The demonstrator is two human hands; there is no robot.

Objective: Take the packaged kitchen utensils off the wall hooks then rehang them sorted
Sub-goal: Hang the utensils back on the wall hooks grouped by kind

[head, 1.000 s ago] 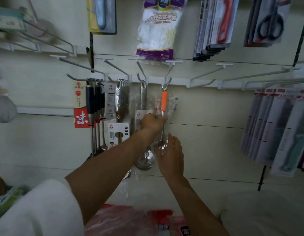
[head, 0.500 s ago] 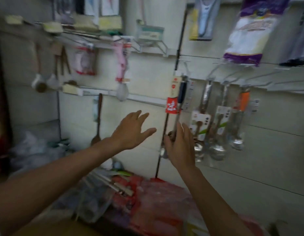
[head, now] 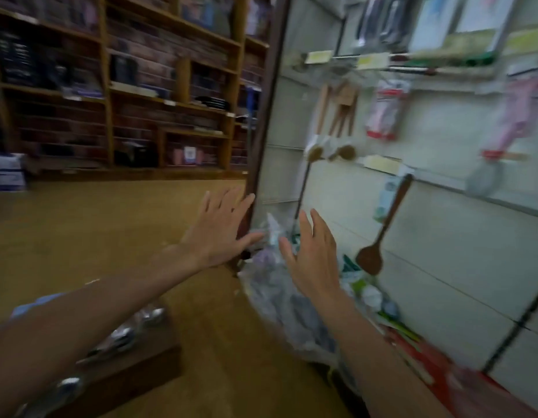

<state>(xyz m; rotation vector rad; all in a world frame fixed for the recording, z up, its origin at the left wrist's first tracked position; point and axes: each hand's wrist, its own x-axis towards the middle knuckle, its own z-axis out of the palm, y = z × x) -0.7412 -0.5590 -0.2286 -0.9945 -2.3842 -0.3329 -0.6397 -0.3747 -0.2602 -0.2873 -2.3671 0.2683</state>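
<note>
The view is blurred. My left hand (head: 219, 230) and my right hand (head: 314, 260) are both stretched forward with fingers spread, holding nothing. They hover above a heap of clear plastic packaging (head: 279, 297) at the foot of the display wall. A dark wooden spatula (head: 382, 233) hangs on the wall just right of my right hand. Several shiny metal ladles (head: 123, 336) in plastic lie on a wooden box (head: 147, 366) under my left forearm. The hooks with the hanging ladles are out of view.
Pale slat wall (head: 442, 236) on the right carries brushes (head: 331, 152), red-and-white packets (head: 385, 113) and a pink item (head: 515, 122). Red packages (head: 436, 366) lie along its base. A dark post (head: 264, 110) ends the wall. Wooden shelving (head: 141, 95) stands behind a tan floor (head: 95, 230).
The view has swung left, away from the hanging ladles. My left hand let go of the orange-handled ladle, and both hands now reach out open toward the plastic heap.
</note>
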